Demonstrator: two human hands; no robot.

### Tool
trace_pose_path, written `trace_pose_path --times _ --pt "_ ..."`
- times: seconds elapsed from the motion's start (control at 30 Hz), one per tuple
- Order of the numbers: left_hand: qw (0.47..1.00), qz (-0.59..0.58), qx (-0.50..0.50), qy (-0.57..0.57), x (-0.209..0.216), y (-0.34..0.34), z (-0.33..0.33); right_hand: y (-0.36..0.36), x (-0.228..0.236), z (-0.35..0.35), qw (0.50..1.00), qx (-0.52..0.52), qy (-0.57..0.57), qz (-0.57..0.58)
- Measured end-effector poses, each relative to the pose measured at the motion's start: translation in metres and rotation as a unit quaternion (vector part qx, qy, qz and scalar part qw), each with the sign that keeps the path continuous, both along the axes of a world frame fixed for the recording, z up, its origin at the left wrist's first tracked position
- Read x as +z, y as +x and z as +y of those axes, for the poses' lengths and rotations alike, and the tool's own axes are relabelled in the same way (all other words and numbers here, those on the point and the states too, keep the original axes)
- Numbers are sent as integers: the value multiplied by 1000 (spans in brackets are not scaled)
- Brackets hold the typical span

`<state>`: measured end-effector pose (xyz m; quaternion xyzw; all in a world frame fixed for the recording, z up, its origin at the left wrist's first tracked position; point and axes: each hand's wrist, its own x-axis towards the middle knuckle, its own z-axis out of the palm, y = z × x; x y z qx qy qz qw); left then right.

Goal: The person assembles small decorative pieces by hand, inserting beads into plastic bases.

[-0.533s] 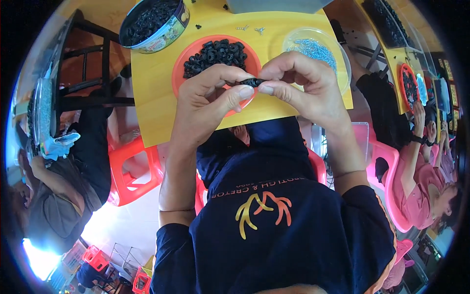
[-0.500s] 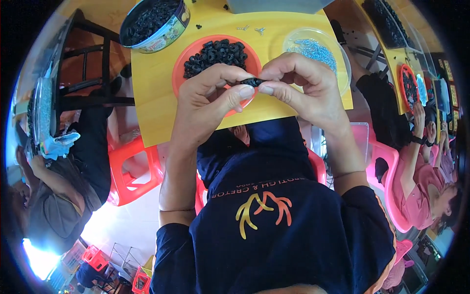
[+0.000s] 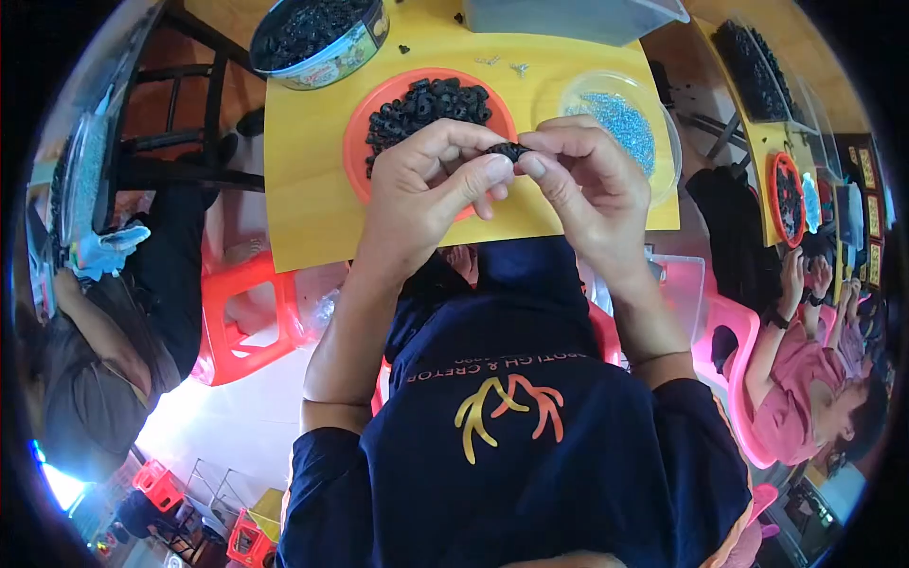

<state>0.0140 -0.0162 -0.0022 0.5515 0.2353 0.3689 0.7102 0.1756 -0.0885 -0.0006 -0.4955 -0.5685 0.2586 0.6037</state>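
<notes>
Both hands meet over the near side of a round orange-red dish (image 3: 357,142) heaped with small black plastic parts (image 3: 431,106). One such black part (image 3: 509,150) is pinched between the thumb and forefinger of my left hand (image 3: 421,189). From the other side, the thumb and fingers of my right hand (image 3: 601,185) close on the part's right end; whether a smaller piece sits between them is hidden. Just beyond my right hand, a clear round tub (image 3: 671,151) holds many tiny bluish, shiny pieces (image 3: 620,128).
On the yellow tabletop (image 3: 317,227), a round printed tin (image 3: 331,72) full of black parts stands at the far left. Small silvery pieces (image 3: 519,68) lie beyond the dish, near a grey translucent bin (image 3: 559,21). Other people sit at tables on both sides, near a red stool (image 3: 222,322).
The view has shifted slightly, so the table sits a little differently in it. Both hands still pinch the black part, with the right fingers drawn closer around its end.
</notes>
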Motion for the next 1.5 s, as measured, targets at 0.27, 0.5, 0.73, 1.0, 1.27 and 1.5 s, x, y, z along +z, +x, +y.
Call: trace_pose_path --times 0.27,0.5,0.73,1.0,1.27,1.5 --pt "1000 -11 23 8 -5 0 -3 -3 -2 1 1000 13 2 26" --pt "998 43 28 44 -4 -4 -3 7 4 5 997 33 -38 -53" --pt "998 52 13 23 -7 -5 1 11 3 9 995 67 -32 -74" --pt "999 40 13 -10 -11 -4 2 9 -6 8 993 50 27 -106" --pt "999 -2 -13 -38 -22 -4 6 9 -18 9 995 76 29 -57" --pt "1000 9 9 14 -14 -4 3 4 -10 1 962 121 -108 218"
